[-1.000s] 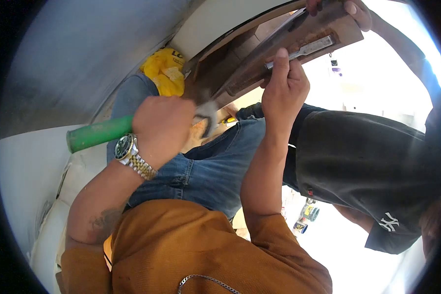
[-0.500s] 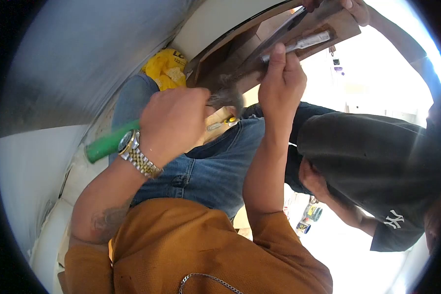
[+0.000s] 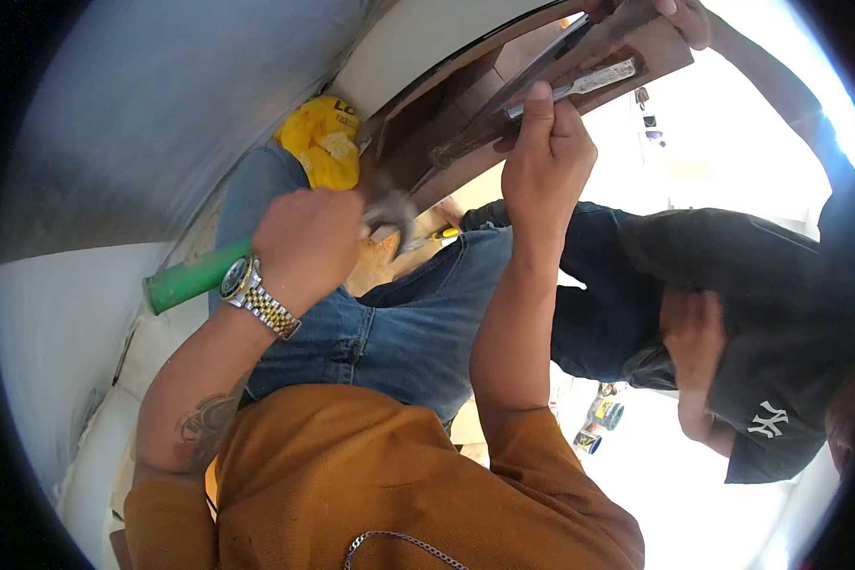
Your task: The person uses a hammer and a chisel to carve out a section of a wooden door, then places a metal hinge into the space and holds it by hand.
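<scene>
Right hand (image 3: pixel 546 157) clamps a chisel (image 3: pixel 570 85) against the wooden panel's (image 3: pixel 465 114) edge; left hand (image 3: pixel 309 242), below the panel, closes around a green-handled hammer (image 3: pixel 195 277). A co-worker's hand (image 3: pixel 684 19) steadies the panel's far end. A glancing blow could likely strike the chisel-holding fingers.

One fisheye view from your head, facing forward and down, close on your raised forearms, your orange shirt (image 3: pixel 370 484) lower centre, dark vignette at the corners.

A crumpled yellow bag (image 3: pixel 323 141) lies by the wall, and small cans (image 3: pixel 598 418) stand on the floor.
</scene>
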{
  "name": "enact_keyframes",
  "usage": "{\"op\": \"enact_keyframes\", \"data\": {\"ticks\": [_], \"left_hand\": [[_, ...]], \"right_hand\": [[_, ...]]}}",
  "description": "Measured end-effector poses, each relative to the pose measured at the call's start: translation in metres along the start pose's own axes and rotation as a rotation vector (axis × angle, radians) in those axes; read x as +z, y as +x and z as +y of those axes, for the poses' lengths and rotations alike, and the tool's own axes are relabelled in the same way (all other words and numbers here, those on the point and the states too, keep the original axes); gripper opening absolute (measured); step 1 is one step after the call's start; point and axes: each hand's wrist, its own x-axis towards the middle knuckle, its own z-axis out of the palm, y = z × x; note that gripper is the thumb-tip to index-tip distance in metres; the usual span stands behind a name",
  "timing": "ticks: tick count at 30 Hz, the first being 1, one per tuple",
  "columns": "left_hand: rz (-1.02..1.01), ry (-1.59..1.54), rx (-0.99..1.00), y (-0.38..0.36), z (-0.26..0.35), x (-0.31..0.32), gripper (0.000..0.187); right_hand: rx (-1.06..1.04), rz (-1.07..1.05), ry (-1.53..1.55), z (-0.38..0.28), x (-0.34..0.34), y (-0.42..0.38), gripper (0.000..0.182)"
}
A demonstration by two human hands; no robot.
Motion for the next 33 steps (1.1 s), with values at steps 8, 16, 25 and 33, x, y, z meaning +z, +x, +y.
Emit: {"op": "enact_keyframes", "data": {"ticks": [8, 16, 25, 33], "left_hand": [[0.100, 0.026, 0.095, 0.001, -0.007, 0.013, 0.026], [0.226, -0.210, 0.128, -0.008, 0.041, -0.037, 0.029], [-0.030, -0.479, 0.088, -0.073, -0.013, -0.015, 0.027], [-0.092, -0.863, 0.040, -0.113, -0.034, -0.024, 0.022]], "right_hand": [[0.028, -0.025, -0.012, 0.000, -0.002, 0.000, 0.043], [0.030, -0.044, 0.036, -0.012, -0.001, -0.002, 0.041], [0.231, -0.065, 0.640, -0.037, -0.017, -0.032, 0.025], [0.394, -0.091, 0.653, -0.066, -0.012, -0.035, 0.017]]}}
